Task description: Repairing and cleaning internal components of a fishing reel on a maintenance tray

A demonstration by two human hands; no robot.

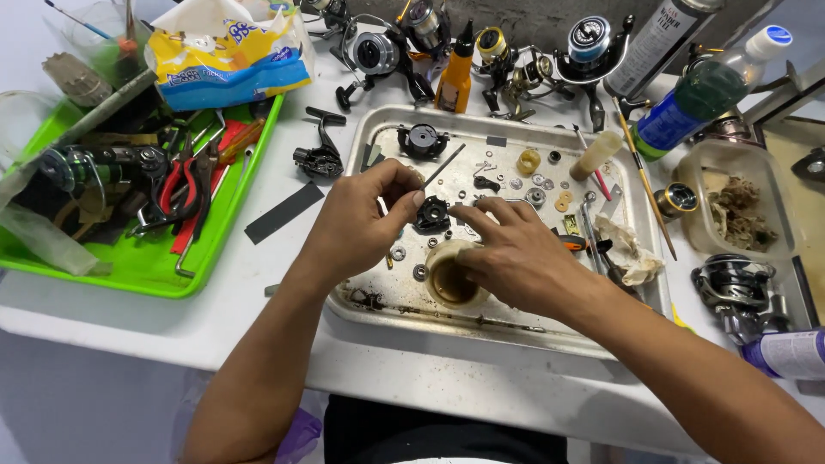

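Pinching one thin tool [443, 166], left hand [365, 219] nears right hand [516, 253] (fingers loose) — one black part [432, 213] between.

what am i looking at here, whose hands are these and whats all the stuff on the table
This is one picture from a camera worn on a person's head, looking down at their own bare hands. The left hand pinches a thin dark tool. The right hand reaches toward a small black reel part. Both work over a metal tray scattered with washers, screws and a small cup of dark liquid. A green tray on the left holds pliers, and fishing reels line the back.
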